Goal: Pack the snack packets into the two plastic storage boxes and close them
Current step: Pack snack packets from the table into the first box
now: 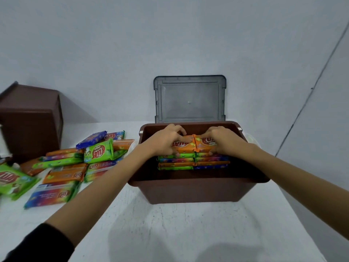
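Observation:
A brown plastic storage box (190, 188) stands open in front of me, holding two side-by-side stacks of snack packets. My left hand (166, 139) grips the orange packet (184, 145) on top of the left stack. My right hand (221, 139) grips the orange packet (204, 143) on top of the right stack. Green, blue and orange packets (194, 163) lie beneath them inside the box. A second brown box (32, 118) lies tipped at the far left. Loose packets (71, 165) are heaped on the white table left of the open box.
A grey see-through lid (189, 99) leans upright against the wall behind the open box. The white table (170, 229) runs toward me, with its right edge close to the box. A pale wall stands right behind everything.

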Action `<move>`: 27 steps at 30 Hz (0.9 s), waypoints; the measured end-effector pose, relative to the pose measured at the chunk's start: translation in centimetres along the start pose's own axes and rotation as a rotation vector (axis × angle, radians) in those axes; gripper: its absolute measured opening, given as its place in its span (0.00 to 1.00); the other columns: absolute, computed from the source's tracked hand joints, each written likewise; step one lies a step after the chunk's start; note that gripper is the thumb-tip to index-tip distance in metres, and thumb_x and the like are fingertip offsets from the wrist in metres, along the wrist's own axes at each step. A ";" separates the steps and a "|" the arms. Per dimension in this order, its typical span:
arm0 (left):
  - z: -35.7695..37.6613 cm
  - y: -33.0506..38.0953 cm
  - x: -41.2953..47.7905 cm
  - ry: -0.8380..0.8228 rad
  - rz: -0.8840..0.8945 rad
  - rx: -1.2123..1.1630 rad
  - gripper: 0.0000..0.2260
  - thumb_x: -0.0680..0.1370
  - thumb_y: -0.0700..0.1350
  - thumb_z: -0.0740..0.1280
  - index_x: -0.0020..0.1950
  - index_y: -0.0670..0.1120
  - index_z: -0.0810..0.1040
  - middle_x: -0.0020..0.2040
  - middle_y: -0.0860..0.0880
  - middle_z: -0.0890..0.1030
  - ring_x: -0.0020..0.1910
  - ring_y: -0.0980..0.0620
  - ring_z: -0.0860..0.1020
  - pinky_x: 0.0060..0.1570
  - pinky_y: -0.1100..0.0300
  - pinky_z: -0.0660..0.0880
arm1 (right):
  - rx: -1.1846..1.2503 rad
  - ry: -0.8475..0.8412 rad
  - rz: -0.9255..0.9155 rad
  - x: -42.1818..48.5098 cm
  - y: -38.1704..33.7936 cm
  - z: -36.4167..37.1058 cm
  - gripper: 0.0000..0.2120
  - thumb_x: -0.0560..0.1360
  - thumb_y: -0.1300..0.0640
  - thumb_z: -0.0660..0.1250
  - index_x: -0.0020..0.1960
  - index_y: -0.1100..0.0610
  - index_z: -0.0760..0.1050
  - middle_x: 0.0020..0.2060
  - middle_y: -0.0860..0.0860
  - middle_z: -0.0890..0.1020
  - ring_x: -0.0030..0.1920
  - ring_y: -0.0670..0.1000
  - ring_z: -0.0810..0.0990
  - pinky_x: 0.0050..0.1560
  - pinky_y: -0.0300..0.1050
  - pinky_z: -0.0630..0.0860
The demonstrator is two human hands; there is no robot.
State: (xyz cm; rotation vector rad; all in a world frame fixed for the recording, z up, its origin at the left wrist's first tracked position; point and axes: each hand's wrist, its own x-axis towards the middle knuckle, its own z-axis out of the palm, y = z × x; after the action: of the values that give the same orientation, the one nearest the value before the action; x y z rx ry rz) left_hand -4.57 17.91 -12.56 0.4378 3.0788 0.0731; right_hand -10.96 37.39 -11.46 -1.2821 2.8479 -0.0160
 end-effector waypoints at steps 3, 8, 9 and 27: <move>-0.3 0.1 0.3 -0.025 0.011 -0.021 0.27 0.72 0.45 0.71 0.70 0.52 0.69 0.69 0.48 0.65 0.68 0.49 0.62 0.65 0.56 0.64 | 0.013 0.003 0.005 0.3 -0.1 -0.6 0.32 0.68 0.55 0.74 0.69 0.52 0.68 0.61 0.53 0.74 0.62 0.53 0.71 0.58 0.44 0.69; 0.1 0.8 0.5 0.028 0.041 -0.031 0.26 0.73 0.45 0.71 0.69 0.50 0.69 0.68 0.49 0.68 0.67 0.50 0.65 0.65 0.57 0.64 | -0.025 0.000 -0.021 0.4 -0.2 -0.4 0.32 0.68 0.55 0.74 0.70 0.52 0.67 0.61 0.52 0.75 0.62 0.53 0.72 0.58 0.44 0.70; 0.2 0.9 0.6 0.033 0.038 -0.014 0.27 0.72 0.47 0.71 0.70 0.50 0.69 0.68 0.49 0.68 0.67 0.50 0.65 0.64 0.56 0.65 | -0.014 -0.004 -0.019 0.4 -0.1 -0.3 0.32 0.68 0.53 0.74 0.70 0.52 0.68 0.61 0.52 0.75 0.61 0.52 0.72 0.58 0.44 0.70; -4.2 -4.5 -4.8 0.406 -0.219 -0.422 0.15 0.67 0.47 0.76 0.52 0.46 0.82 0.53 0.46 0.79 0.50 0.51 0.78 0.49 0.57 0.78 | 0.193 0.069 -0.104 4.0 -2.9 -4.5 0.22 0.68 0.50 0.74 0.60 0.55 0.77 0.52 0.53 0.83 0.49 0.51 0.81 0.49 0.42 0.74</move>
State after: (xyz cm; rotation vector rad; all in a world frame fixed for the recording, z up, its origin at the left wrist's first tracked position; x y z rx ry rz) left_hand -1.39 12.12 -8.43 0.0680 3.3286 0.8859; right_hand -11.51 32.49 -6.99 -1.4118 2.7486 -0.3342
